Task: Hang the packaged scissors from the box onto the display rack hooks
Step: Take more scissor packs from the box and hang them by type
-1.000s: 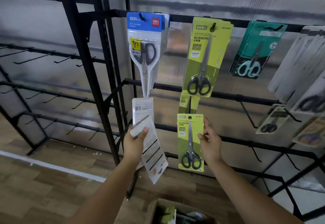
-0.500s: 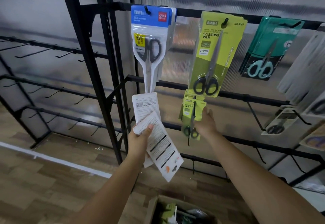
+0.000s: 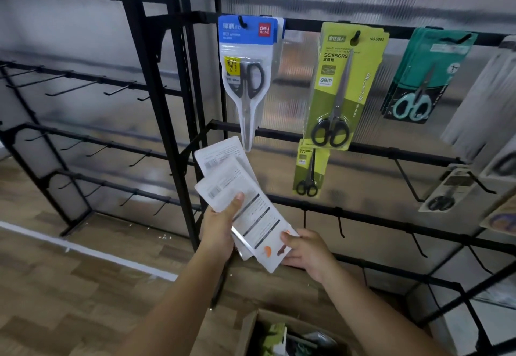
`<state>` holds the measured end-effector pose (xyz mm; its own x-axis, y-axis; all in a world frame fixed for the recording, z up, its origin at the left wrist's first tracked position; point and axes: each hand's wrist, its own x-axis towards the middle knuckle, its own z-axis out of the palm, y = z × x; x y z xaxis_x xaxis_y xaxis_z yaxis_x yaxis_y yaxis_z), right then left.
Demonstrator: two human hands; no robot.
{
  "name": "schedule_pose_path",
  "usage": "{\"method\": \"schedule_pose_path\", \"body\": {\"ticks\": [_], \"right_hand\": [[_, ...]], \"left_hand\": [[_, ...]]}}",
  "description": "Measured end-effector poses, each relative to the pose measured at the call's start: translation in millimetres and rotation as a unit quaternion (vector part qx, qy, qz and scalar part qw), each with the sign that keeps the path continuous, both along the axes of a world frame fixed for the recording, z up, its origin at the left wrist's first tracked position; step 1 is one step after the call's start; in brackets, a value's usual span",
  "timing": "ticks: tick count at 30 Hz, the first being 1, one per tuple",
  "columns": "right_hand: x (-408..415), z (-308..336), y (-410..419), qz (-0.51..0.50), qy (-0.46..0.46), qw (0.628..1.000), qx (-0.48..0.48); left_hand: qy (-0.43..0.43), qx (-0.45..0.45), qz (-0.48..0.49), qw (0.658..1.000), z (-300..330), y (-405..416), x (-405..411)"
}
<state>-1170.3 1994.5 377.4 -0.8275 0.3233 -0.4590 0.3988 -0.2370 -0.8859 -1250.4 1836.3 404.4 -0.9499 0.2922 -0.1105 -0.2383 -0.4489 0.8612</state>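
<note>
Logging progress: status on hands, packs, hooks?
Left hand grips white packs, backs showing. Right hand pinches the front pack's lower end. Small green pack hung. Bare hooks below, unobstructed.

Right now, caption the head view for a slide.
Both hands, left hand and right hand, hold white packs before the scissors rack.

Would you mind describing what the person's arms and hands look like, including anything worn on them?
Both forearms are bare as far as the view shows: no sleeves, gloves, watch or rings visible on the left hand or the right hand. The fingernails look short and unpainted.
</note>
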Motion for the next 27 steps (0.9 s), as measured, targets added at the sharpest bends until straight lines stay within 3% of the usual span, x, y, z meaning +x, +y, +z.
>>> {"method": "schedule_pose_path", "body": {"ticks": [5,7,9,11,13,15,16,19,21,22,25,27], "right_hand": [[-5.2,13.2,-16.1,-0.049,0.002,0.999,-0.019],[-7.6,14.3,-12.7,-0.068,-0.019,0.997,-0.001],[-8.1,20.1,-3.5,-0.051,-0.018,0.997,-0.056],[-6.7,29.9,9.0,0.020,0.003,0.991,-0.133],[-5.2,41.2,19.6,0.087,0.038,0.978,-0.184],[-4.5,55.1,23.6,0.128,0.064,0.968,-0.207],[-4.7,61.5,23.7,0.146,0.069,0.968,-0.193],[-4.2,68.5,17.3,0.211,0.070,0.968,-0.116],[-4.9,64.7,9.5,0.232,0.080,0.966,-0.083],[-4.8,61.7,5.3,0.226,0.090,0.967,-0.069],[-5.8,47.6,-2.5,0.160,0.126,0.979,-0.031],[-5.3,37.7,-5.5,0.125,0.134,0.983,-0.022]], "left_hand": [[0.060,-0.053,0.004,0.997,5.2,-1.0,6.7],[0.116,-0.078,0.000,0.990,11.1,-6.5,6.8],[0.205,-0.120,-0.020,0.971,20.3,-15.0,7.3],[0.361,-0.229,-0.013,0.904,27.1,-23.7,5.0],[0.537,-0.347,0.024,0.769,30.8,-28.6,0.2],[0.632,-0.434,0.049,0.640,31.7,-32.4,-2.8],[0.647,-0.464,0.053,0.603,30.3,-34.3,-3.8],[0.656,-0.503,0.088,0.556,21.3,-40.2,-5.3],[0.615,-0.537,0.128,0.564,13.2,-39.4,-3.8],[0.568,-0.548,0.152,0.595,9.2,-38.6,-2.4],[0.344,-0.499,0.202,0.770,-2.9,-41.7,5.0],[0.157,-0.337,0.137,0.918,-12.1,-46.7,10.7]]}}
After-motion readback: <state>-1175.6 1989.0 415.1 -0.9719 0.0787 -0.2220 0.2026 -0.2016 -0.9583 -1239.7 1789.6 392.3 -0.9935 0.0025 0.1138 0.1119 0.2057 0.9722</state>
